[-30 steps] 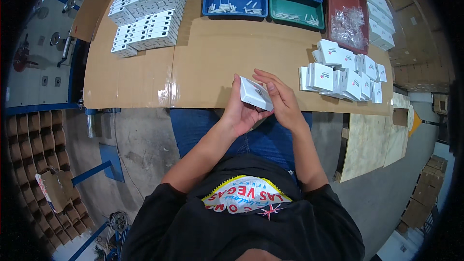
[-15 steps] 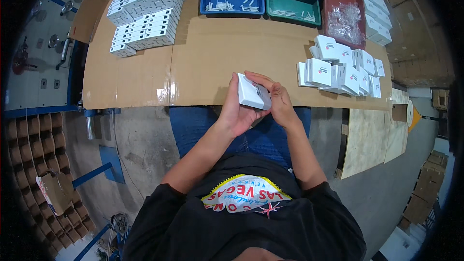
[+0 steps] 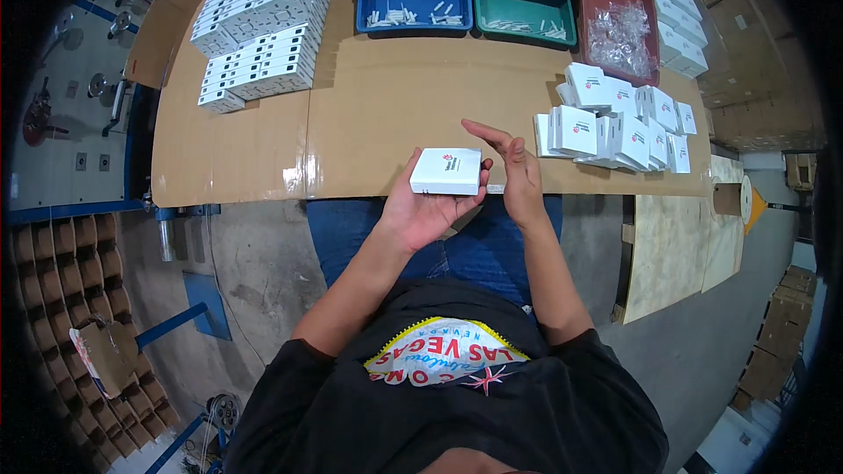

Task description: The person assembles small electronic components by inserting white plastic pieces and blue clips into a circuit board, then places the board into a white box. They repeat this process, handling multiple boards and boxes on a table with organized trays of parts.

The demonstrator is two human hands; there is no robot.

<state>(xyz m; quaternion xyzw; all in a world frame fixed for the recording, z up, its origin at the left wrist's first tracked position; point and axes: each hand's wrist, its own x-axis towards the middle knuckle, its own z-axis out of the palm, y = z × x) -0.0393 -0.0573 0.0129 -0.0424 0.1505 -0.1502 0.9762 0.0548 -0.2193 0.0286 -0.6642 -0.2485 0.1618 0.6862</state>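
Box (image 3: 446, 173) lies printed face up on left hand (image 3: 416, 221), thumb along its left side, fingers underneath, by the near edge of table (image 3: 378, 114). Right hand (image 3: 524, 184) just beside box, fingers extended, no grasp visible. Step looks like in-hand handling of one box; next move seems to call for steady left support, right fingers clear

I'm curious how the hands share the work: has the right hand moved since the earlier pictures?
Yes: the right hand has shifted slightly to the right, closer to the pile of small white boxes on the table.
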